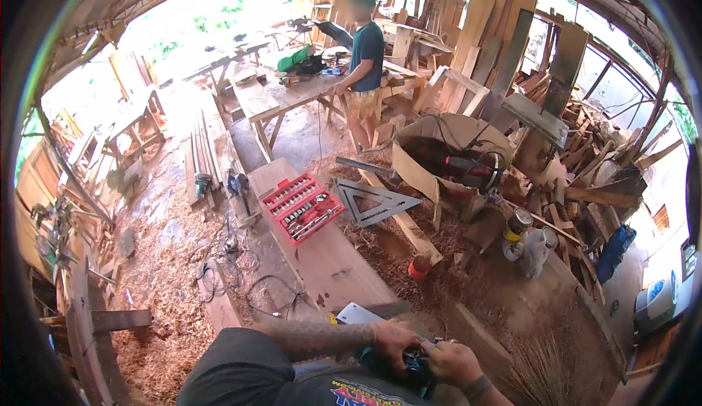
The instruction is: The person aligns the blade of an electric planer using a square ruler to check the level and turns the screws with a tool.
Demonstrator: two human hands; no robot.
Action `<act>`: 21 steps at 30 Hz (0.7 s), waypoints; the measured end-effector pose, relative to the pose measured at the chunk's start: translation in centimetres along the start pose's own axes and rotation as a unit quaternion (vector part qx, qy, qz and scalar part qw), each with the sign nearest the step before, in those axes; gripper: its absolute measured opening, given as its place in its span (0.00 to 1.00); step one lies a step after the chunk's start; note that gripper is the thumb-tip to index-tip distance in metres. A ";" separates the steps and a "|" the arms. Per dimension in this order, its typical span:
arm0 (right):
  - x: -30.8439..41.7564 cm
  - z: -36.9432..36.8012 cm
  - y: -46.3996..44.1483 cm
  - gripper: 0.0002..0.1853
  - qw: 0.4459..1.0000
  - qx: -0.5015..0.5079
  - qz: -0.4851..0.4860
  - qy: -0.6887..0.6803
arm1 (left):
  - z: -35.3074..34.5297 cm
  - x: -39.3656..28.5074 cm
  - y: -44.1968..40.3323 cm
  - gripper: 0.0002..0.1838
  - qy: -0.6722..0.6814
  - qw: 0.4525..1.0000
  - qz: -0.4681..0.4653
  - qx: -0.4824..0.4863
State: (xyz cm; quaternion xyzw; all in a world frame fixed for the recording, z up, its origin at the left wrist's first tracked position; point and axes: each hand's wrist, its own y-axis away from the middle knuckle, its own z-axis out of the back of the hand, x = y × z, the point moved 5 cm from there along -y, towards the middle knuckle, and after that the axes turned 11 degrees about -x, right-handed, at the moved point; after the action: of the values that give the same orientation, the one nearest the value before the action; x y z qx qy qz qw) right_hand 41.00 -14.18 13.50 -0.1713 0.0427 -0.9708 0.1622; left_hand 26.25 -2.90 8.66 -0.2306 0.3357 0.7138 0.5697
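Down by my lap is a teal-and-black power tool (pixel 415 374), partly covered by my hands and shirt. My left hand (pixel 395 342) is closed over its upper side. Close beside it, my right hand (pixel 455 363) has its fingers curled in at the tool; what they pinch is too small to make out. A flat silver metal plate (pixel 357 314) shows just beyond my left hand, over the end of a wide plank (pixel 338 271). On that plank lies an open red socket set case (pixel 301 207), with sockets and a ratchet inside.
A metal triangle square (pixel 374 203) lies right of the case. Farther right stand a large cardboard box (pixel 417 163), a red cup (pixel 420 267) and jars (pixel 519 222). Cables (pixel 232 260) and shavings cover the floor at left. Another person (pixel 363 59) stands at a workbench (pixel 274 103).
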 end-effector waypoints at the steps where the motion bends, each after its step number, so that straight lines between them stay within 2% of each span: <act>1: 0.3 0.1 0.1 0.24 1.000 -0.008 0.009 0.003 | 0.2 -0.3 0.2 0.48 0.014 1.000 0.007 0.007; 4: -0.3 0.5 -0.1 0.25 0.998 0.012 0.008 -0.068 | -0.1 -0.2 0.0 0.49 0.020 1.000 0.006 0.015; 7: -1.5 0.2 -0.4 0.26 0.971 -0.057 0.056 -0.227 | 1.3 -1.4 0.7 0.50 0.020 1.000 -0.008 -0.015; 13: -3.2 -0.6 -0.3 0.21 0.930 -0.017 -0.022 -0.366 | 1.7 -1.4 0.8 0.50 0.044 0.998 -0.017 -0.030; 16: -3.7 -0.8 -0.3 0.21 0.948 0.044 -0.054 -0.311 | 1.8 -1.4 0.8 0.50 0.036 0.999 -0.017 -0.032; 21: -3.8 -1.2 -0.4 0.21 0.942 0.028 -0.047 -0.331 | 1.5 -1.2 0.7 0.49 0.028 0.999 -0.005 -0.019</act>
State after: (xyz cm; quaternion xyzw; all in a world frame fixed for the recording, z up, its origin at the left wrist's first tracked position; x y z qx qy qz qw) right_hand 43.87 -12.53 11.20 -0.4804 -0.0490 -0.8666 0.1261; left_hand 25.95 -2.65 10.62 -0.2632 0.3366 0.7104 0.5592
